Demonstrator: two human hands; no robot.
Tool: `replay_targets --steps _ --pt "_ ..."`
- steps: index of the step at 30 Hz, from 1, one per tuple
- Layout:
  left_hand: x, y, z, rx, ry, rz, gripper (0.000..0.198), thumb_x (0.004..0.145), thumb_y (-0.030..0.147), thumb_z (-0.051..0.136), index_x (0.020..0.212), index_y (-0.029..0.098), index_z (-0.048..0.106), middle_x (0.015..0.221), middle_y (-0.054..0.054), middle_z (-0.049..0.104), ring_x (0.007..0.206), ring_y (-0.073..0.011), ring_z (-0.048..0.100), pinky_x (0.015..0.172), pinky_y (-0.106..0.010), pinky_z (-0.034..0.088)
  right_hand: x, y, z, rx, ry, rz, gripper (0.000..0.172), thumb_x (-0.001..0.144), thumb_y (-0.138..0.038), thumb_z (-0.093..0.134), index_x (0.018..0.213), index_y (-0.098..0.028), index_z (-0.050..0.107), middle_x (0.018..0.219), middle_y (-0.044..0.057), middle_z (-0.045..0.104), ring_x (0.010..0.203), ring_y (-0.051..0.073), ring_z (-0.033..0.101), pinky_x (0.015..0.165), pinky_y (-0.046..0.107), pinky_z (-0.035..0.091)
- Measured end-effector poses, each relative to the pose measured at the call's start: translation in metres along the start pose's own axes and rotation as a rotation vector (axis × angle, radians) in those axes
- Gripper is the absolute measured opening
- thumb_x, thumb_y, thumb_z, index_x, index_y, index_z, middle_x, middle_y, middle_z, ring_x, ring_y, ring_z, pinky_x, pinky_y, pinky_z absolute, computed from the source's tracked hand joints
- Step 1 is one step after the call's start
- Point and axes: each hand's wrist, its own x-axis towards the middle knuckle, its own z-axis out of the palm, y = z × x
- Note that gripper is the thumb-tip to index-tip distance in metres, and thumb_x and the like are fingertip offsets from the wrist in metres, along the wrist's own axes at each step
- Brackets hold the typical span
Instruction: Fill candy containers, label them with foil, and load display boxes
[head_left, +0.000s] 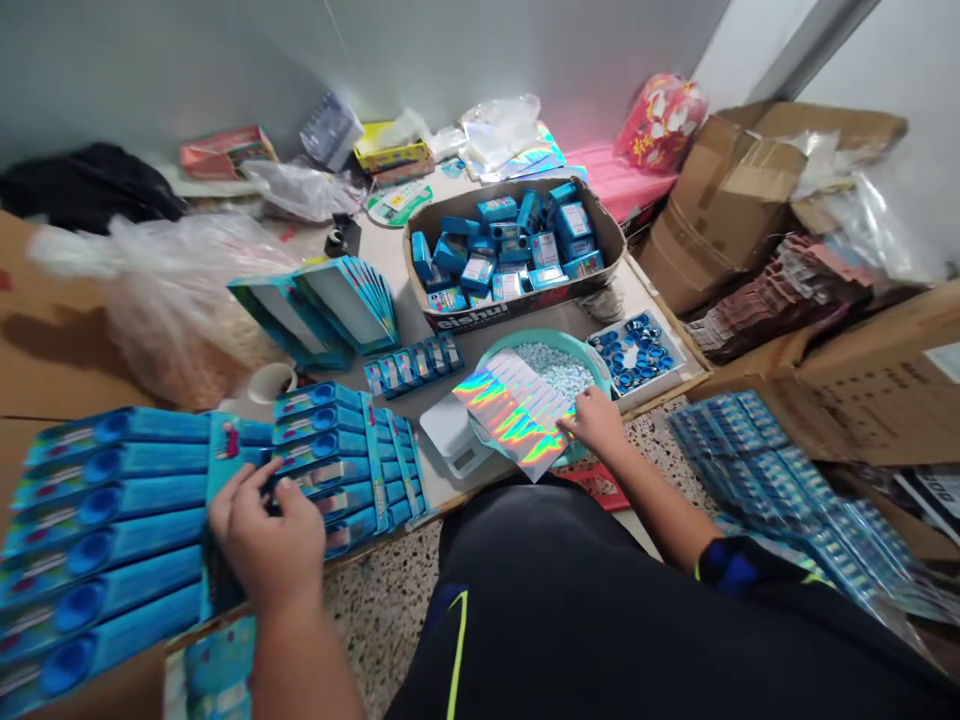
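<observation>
Shiny sheet (517,405) is pinched in the right hand (596,425), center, while the half-curled left hand (268,530), grip unclear, apparently picks at lower-left blue boxes (165,493), needing a firm hold.

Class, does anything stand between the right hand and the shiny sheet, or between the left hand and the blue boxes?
Nothing visible does. The right hand pinches the shiny sheet over the basin; the left hand is directly at the blue boxes, though its exact contact is unclear.

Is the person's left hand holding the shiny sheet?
No, the right hand holds the shiny sheet, while the left hand is by the blue boxes.
</observation>
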Motion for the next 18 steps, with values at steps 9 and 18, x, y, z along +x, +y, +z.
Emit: replay_targets --steps 9,18 --pt "-0.002 0.001 -0.001 0.007 0.056 -0.024 0.044 0.085 0.034 0.055 0.113 0.006 0.073 0.128 -0.023 0.062 0.121 -0.0378 0.061 0.094 -0.057 0.058 -0.027 -0.004 0.006 -0.028 0.016 -0.046 0.043 0.091 -0.048 0.07 0.119 -0.017 0.063 0.122 0.014 0.059 0.111 0.031 0.054 0.087 0.04 0.038" --pt "-0.004 -0.009 -0.002 0.021 0.033 0.001 0.033 0.088 0.035 0.057 0.105 0.012 0.073 0.123 -0.018 0.063 0.119 -0.0316 0.061 0.095 -0.048 0.058 -0.02 0.015 0.044 0.163 0.253 -0.15 0.028 0.091 -0.04 0.066 0.102 -0.015 0.073 0.106 0.013 0.064 0.096 0.027 0.059 0.078 0.035 0.04"
